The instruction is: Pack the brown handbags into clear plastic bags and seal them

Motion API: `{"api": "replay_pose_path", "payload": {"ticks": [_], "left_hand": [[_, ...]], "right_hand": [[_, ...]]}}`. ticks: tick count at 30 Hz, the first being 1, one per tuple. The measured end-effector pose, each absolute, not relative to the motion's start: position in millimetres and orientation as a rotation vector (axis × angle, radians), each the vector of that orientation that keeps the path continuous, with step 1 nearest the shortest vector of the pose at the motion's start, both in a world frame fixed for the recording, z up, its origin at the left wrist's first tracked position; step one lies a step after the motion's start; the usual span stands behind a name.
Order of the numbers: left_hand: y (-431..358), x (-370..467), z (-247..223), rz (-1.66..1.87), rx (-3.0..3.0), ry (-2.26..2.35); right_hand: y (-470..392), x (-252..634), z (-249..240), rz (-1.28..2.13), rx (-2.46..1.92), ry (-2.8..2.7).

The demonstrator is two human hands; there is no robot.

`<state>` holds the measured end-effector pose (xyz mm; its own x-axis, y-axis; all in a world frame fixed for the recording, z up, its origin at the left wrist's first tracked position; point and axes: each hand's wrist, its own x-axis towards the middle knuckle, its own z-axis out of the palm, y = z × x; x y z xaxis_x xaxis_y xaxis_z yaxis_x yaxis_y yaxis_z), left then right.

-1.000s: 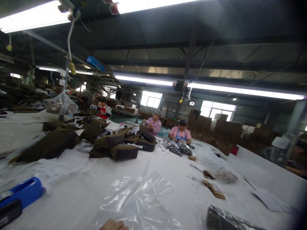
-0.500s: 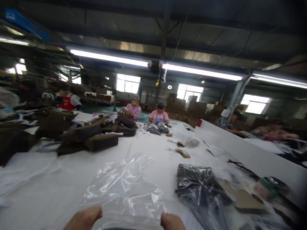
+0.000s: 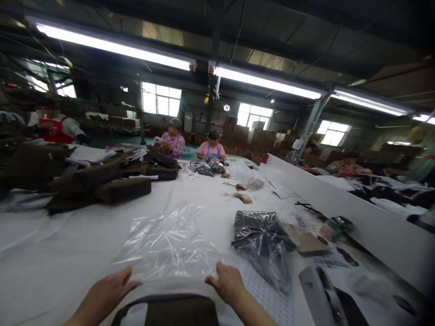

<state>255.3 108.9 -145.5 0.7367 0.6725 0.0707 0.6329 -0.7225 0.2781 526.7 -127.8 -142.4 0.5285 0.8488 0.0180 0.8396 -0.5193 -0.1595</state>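
A clear plastic bag (image 3: 170,246) lies spread on the white table, its near edge between my hands. At its near left corner is my left hand (image 3: 110,290), thumb and forefinger apart. My right hand (image 3: 226,281) is at the near right corner, with thumb and forefinger closed on the film. Below the bag, at the bottom edge of the view, a dark olive fabric item (image 3: 180,311) with a white patch lies between my forearms. To the right of the bag sits a dark item wrapped in clear plastic (image 3: 261,231).
Dark olive fabric pieces (image 3: 125,190) are heaped at the left. On the right are a jar (image 3: 336,226), cardboard (image 3: 312,243), a grey-and-black object (image 3: 326,294) and a white partition (image 3: 322,190). Several people are farther back, one in pink (image 3: 211,149).
The view has shifted right and down, bringing the olive item and more of both arms into sight. My left thumb and forefinger have spread apart.
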Motion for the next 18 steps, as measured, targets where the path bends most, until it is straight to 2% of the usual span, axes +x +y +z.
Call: {"api": "replay_pose_path", "payload": {"ticks": [4,10,15,18], "left_hand": [[95,261,-128,0.337,2.646,1.050],[94,254,-129,0.520,2.172,1.057],[109,242,-122,0.885,1.551,1.274],[103,247,-101,1.079,1.105,1.156]], "right_hand": [[-137,530,-137,0.141,-2.532,-1.429],[-150,542,-157,0.238,-2.432,-1.094],[-153,554,-159,0.197,-2.147,-0.585],[-145,548,-152,0.264,-1.887,-0.462]]}}
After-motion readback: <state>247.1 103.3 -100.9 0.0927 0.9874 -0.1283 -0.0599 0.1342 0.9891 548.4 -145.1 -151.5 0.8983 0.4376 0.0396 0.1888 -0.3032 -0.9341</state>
